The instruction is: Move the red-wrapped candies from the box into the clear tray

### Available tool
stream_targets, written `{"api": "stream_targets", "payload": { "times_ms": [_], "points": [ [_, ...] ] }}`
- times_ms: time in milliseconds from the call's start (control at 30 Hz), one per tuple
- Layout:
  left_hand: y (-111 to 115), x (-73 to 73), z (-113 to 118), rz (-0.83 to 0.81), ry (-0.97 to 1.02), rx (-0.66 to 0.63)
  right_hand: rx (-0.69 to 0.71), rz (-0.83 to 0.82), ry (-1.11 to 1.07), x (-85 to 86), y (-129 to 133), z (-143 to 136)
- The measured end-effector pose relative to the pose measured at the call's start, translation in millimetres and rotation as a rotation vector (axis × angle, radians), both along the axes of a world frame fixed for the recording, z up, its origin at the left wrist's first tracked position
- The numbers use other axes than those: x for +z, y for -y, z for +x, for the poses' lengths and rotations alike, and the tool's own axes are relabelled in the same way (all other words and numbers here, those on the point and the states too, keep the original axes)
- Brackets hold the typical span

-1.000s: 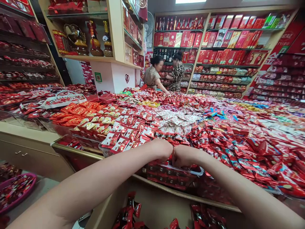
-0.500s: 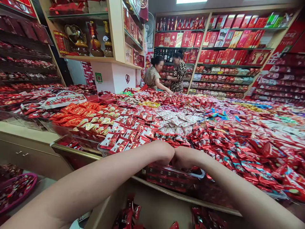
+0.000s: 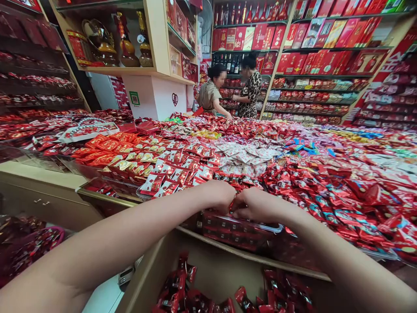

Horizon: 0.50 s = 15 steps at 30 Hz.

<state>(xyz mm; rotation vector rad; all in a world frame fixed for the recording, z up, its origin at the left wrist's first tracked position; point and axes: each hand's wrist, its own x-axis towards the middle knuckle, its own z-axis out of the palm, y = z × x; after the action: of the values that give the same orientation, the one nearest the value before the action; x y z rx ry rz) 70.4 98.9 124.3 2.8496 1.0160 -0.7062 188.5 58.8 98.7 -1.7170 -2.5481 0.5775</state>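
Observation:
My left hand (image 3: 220, 196) and my right hand (image 3: 250, 203) meet at the near edge of the candy display, over a clear plastic bin (image 3: 241, 232) of dark red packets. Both hands are bent down with the fingers mostly hidden; some curled fingers of the right one show, touching small red wrapped candies. What either hand holds cannot be made out. Just beyond them lie dark red packets, white packets (image 3: 247, 154) and red-and-white packets (image 3: 154, 184). Below my forearms is an open cardboard box (image 3: 215, 265) with shiny red candies (image 3: 176, 289) inside.
Two people, one in a khaki top (image 3: 208, 96) and one in a leopard-print top (image 3: 252, 93), stand beyond the display. A wooden cabinet (image 3: 159, 43) overhangs at the left. A pink basket (image 3: 61, 234) of candy stands low at the left.
The view has tilted down, showing more of the box and its candies. My hands stay together at the bin, and more of my right hand's fingers shows.

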Motion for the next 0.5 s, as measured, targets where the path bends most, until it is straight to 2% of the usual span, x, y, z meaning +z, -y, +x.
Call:
{"api": "stream_targets", "payload": {
  "times_ms": [233,500],
  "points": [
    [-3.8,0.3,-16.1,-0.046,0.093,-0.032,0.079,-0.116,-0.102,-18.8,-12.9,-0.3],
    [-0.6,-2.2,-11.1,-0.041,0.056,-0.027,0.085,-0.224,-0.114,-24.2,-18.7,4.3]
  ]
}}
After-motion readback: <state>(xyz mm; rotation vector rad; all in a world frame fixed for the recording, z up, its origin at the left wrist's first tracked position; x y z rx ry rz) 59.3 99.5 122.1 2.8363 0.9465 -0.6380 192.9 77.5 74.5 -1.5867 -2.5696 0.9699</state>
